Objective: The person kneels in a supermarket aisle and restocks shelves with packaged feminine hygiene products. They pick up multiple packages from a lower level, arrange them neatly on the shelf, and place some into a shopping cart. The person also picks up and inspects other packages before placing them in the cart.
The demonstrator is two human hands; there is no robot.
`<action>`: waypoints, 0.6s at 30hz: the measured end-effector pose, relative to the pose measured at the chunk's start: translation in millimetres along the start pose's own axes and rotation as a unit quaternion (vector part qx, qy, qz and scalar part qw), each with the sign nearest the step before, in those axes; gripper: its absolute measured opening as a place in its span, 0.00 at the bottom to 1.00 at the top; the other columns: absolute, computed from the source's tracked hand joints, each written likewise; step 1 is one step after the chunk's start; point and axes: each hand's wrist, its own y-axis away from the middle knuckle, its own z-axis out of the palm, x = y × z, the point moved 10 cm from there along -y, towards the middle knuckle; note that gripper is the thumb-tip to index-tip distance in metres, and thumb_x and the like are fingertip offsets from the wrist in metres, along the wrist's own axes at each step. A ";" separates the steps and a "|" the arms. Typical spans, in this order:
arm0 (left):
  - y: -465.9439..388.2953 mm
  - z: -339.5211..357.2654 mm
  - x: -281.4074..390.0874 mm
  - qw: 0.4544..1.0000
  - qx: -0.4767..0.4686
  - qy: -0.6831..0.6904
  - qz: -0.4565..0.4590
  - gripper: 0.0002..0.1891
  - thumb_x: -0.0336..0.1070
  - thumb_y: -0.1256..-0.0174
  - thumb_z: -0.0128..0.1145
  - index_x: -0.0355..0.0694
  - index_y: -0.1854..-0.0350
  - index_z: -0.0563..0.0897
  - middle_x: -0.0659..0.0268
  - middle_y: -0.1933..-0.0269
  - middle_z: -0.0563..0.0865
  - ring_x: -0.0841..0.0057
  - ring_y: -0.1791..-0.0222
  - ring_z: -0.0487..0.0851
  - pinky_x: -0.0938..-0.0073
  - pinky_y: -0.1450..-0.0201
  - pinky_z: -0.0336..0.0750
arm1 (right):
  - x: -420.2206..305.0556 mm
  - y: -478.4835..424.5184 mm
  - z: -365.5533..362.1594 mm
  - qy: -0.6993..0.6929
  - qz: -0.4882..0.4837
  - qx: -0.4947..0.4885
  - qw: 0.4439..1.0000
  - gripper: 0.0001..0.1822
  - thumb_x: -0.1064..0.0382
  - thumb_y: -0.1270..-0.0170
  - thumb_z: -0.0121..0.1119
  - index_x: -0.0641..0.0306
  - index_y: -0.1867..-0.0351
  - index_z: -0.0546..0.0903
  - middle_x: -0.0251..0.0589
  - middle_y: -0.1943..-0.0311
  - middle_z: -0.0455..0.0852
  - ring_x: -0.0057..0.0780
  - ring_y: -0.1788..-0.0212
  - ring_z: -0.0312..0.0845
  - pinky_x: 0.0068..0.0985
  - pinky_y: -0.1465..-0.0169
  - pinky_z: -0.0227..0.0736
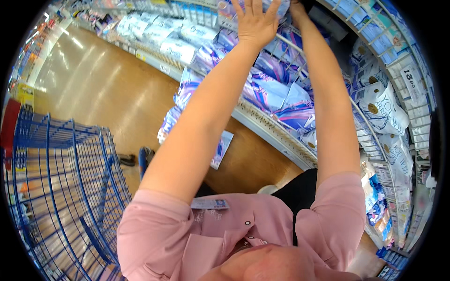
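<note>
Both my arms reach up to a wire shelf at the top of the view. My left hand (258, 26) lies with fingers spread against a purple-and-clear plastic-wrapped pack (230, 10). At the pack's right side is my right hand (298, 14), its fingers partly hidden and cut off by the top edge. Below the wire rail (291, 44), blue, purple and white plastic packs (269, 93) lie piled on the lower shelf. More packs of the same pattern (190, 87) stand beside my left forearm, at the shelf's front and lower down.
A blue wire shopping cart (59, 168) with a red handle (10, 130) stands at the left. White packs (179, 49) fill the shelf further left. On the right, wire shelves hold white printed packs (383, 105). A shoe (146, 154) shows on the brown floor (95, 84) beside the cart.
</note>
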 end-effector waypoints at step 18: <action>477.8 -195.4 -211.2 0.657 -0.524 -0.212 -0.500 0.54 0.61 0.61 0.71 0.45 0.30 0.59 0.50 0.35 0.68 0.55 0.33 0.64 0.49 0.34 0.55 | 430.8 499.2 238.4 0.033 0.456 -0.042 0.888 0.41 0.62 0.51 0.72 0.75 0.38 0.61 0.56 0.42 0.71 0.42 0.38 0.66 0.37 0.37 0.63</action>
